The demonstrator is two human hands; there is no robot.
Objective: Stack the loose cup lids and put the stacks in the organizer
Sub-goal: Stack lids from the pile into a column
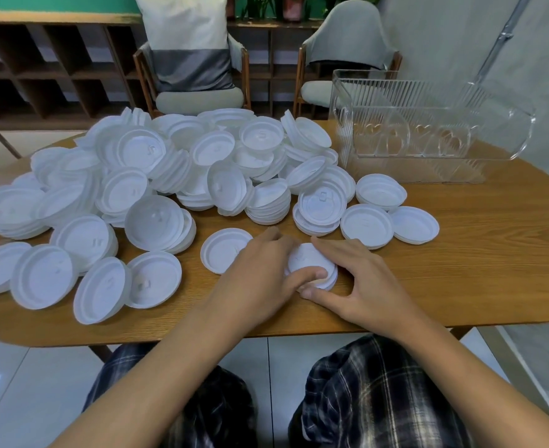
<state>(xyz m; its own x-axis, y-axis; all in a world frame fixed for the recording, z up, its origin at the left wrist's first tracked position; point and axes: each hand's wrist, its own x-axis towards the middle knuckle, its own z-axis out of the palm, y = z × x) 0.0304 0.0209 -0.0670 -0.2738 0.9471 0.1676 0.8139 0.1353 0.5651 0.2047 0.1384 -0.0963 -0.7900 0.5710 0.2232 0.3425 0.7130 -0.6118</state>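
You are clamping left hand [260, 270] and right hand [363, 279] round a short white plastic lid stack [305, 258] near the wooden table's [477, 253] near edge, likely aligning it for the clear ribbed organizer [428, 134] at the far-right corner.

A: On the wooden table [460, 270]?
B: A heap of white lids [156, 163] across left and middle (some nested, some tipped on edge).
A: And to the right?
B: Clear ribbed organizer [428, 140] at the far corner, loose lids [367, 224] just before it. Near the front edge, a small stack [307, 260] beside a single lid [221, 253].
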